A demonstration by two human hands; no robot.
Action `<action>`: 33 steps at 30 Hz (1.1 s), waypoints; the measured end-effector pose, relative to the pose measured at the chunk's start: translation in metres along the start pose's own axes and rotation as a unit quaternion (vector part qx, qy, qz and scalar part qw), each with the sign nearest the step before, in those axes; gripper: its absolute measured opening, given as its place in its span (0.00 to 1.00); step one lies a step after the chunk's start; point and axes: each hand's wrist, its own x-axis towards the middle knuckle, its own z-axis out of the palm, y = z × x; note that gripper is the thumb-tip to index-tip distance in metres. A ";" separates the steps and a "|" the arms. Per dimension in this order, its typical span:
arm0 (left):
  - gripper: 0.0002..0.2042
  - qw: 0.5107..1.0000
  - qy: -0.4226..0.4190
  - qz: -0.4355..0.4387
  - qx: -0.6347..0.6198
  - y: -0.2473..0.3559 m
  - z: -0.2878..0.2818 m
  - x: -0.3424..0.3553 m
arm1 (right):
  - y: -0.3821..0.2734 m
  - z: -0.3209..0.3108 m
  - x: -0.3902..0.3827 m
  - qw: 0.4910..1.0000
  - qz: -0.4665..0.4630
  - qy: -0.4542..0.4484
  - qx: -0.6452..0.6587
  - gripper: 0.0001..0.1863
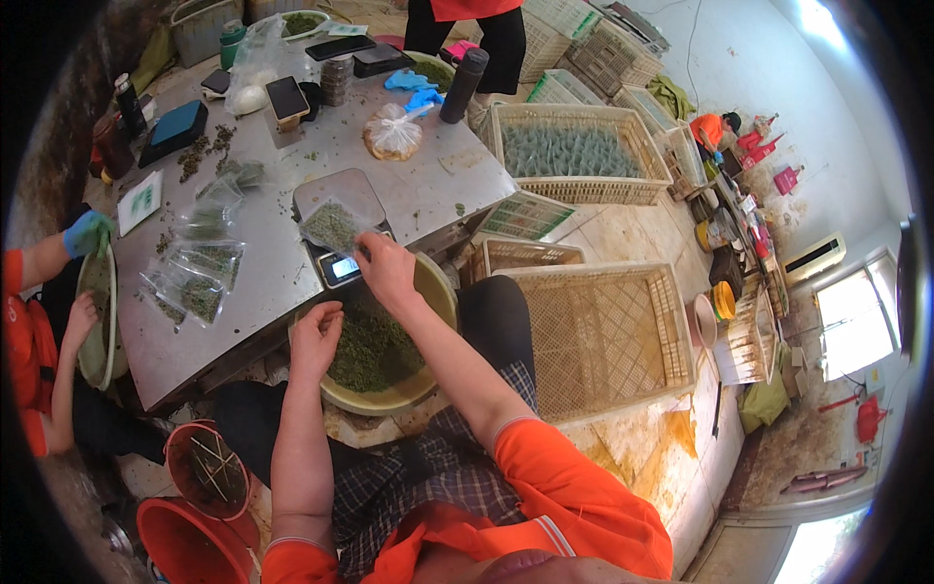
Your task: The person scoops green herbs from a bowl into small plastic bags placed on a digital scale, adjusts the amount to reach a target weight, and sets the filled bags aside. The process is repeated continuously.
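Your right grip (387,271) pinches bag (329,226) by edge, bag leftward, part-hiding scale (368,193); left grip (316,341) half-curled, can't tell if empty.

White glare fills a small rectangular window (856,326); near it I see a white-painted wall (827,127), blotched brown lower down, where a thin dark cable (692,44) hangs. Pale floor tiles (623,234) show rusty-orange stains. A broad grey metal-topped table (443,200) stands near a dark, mottled wall (58,127).
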 end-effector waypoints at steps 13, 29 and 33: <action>0.27 0.944 0.135 0.213 0.212 0.027 0.002 0.023 | -0.005 -0.004 0.005 1.000 0.004 0.000 0.014 0.06; 0.14 0.842 0.205 0.427 0.257 0.014 0.016 0.113 | 0.013 0.007 0.014 0.981 0.064 -0.051 0.173 0.09; 0.15 0.830 0.213 0.424 0.293 0.013 0.012 0.104 | 0.006 0.004 0.014 0.972 0.066 -0.053 0.217 0.07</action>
